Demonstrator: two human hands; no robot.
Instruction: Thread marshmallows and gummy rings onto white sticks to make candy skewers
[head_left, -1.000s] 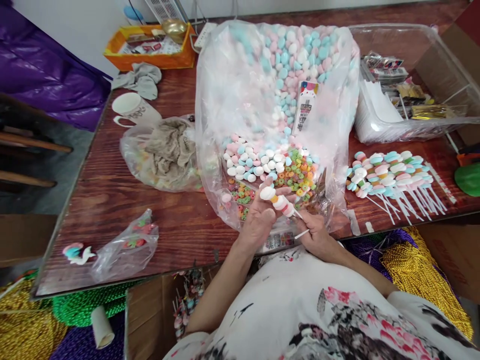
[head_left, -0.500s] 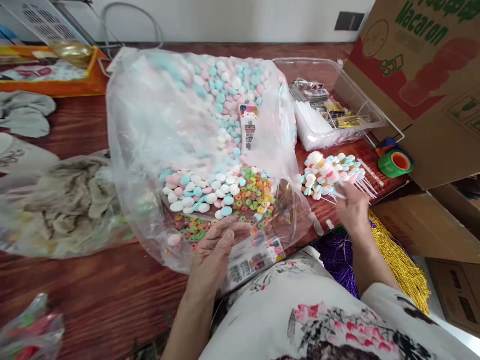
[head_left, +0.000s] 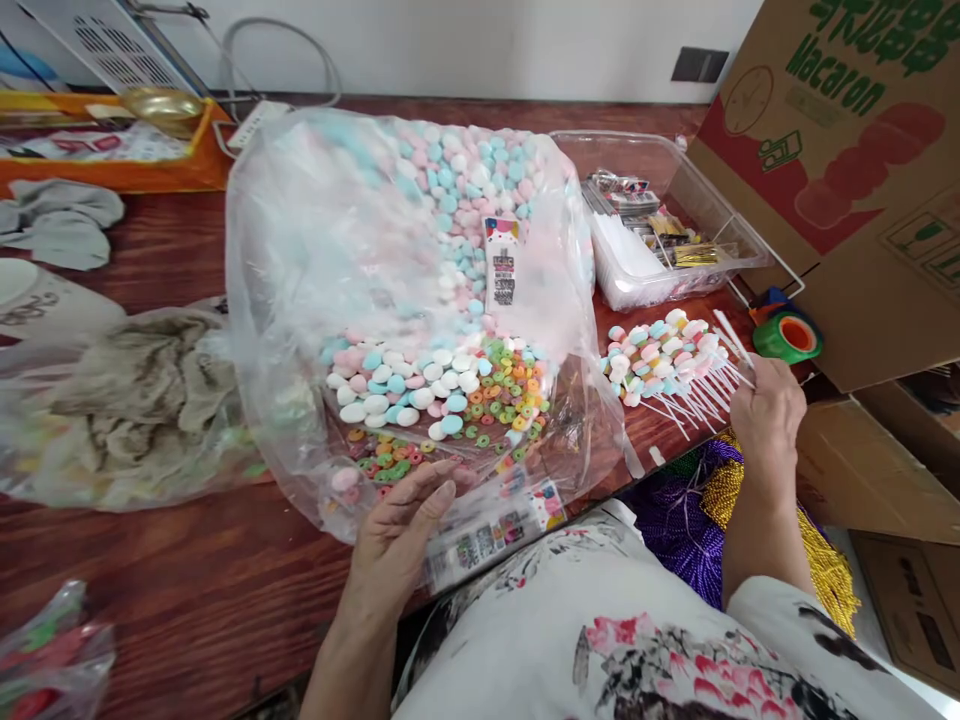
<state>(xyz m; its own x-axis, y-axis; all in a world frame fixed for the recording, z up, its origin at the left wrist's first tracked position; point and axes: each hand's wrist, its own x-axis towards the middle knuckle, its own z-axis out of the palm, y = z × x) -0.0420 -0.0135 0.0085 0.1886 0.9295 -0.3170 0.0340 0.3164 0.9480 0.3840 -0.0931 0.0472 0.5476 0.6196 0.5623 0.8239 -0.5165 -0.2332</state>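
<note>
A big clear plastic bag (head_left: 315, 250) of pastel round candies and coloured ring candies (head_left: 502, 390) lies open on the wooden table (head_left: 165, 560). My left hand (head_left: 397, 530) rests flat at the bag's near opening, fingers stretched out, holding nothing. My right hand (head_left: 765, 420) is at the table's right edge, fingers pinched on a thin white stick (head_left: 731, 335) that points up and left. Just left of that hand lies a pile of finished candy skewers (head_left: 660, 365) with white sticks fanned toward it.
A clear tray (head_left: 660, 225) of packets and sticks stands behind the skewers. A green tape roll (head_left: 787, 335) and a large cardboard box (head_left: 847, 170) are at the right. A bagged cloth (head_left: 135, 400), a mug (head_left: 30, 300) and an orange tray (head_left: 112, 150) occupy the left.
My right hand set the filled skewer on the pile, then drew back to the right and now holds a bare white stick. My left hand stays at the bag's opening. The view swung right.
</note>
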